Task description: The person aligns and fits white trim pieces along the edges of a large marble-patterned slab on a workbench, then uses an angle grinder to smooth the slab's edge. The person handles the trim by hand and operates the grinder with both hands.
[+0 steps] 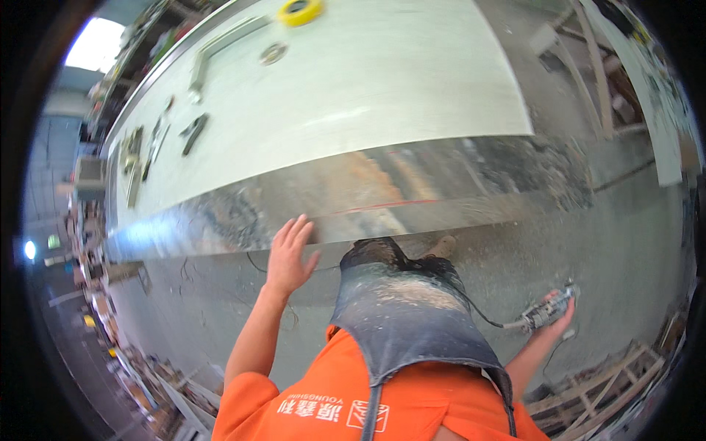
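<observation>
My left hand [291, 253] is at the near edge of a long polished stone strip [412, 176], fingers stretched and apart, with nothing in them. The strip is grey, brown and dark-veined, and a thin red line runs along part of it. Out to the right and away from the strip, my right hand [565, 320] is wrapped round a dusty corded grinder [548, 312]. Its working head is too small to make out. A dark cord [482, 314] runs from its rear end toward my apron [412, 309].
A pale worktop [382, 81] lies beyond the strip. On it are a yellow tape roll [300, 11], a round disc [273, 53], an angled pale bar [228, 44] and several hand tools [151, 147]. Wooden frames [599, 389] stand at lower right; cables lie on the floor [213, 309].
</observation>
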### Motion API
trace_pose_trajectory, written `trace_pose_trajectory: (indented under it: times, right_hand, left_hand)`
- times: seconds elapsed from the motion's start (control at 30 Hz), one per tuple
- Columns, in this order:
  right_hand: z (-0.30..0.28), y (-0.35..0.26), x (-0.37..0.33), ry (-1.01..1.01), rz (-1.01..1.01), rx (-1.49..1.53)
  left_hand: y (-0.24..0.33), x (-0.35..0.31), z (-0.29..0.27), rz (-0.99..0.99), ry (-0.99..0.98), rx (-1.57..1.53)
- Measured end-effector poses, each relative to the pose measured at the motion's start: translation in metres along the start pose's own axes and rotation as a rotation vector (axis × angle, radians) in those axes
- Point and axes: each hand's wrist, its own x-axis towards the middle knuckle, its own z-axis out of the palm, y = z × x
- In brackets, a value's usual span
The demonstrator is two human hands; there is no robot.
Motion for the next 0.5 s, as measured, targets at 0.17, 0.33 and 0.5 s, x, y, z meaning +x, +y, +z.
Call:
trace_pose_trajectory:
  times: [0.17, 0.33, 0.5]
  right_hand:
    - [0.047, 0.048, -0.079, -0.074, -0.082, 0.060]
    - [0.034, 0.094, -0.165, -0.357, -0.032, 0.229]
    - [0.031, 0.146, -0.263, -0.609, 0.193, 0.342]
  left_hand:
    - [-0.076, 0.009, -0.007, 0.091, 0.146, -0.098]
    - [-0.180, 0.016, -0.029, 0.146, 0.268, -0.172]
    - [-0.290, -0.040, -0.085, 0.055, 0.395, -0.144]
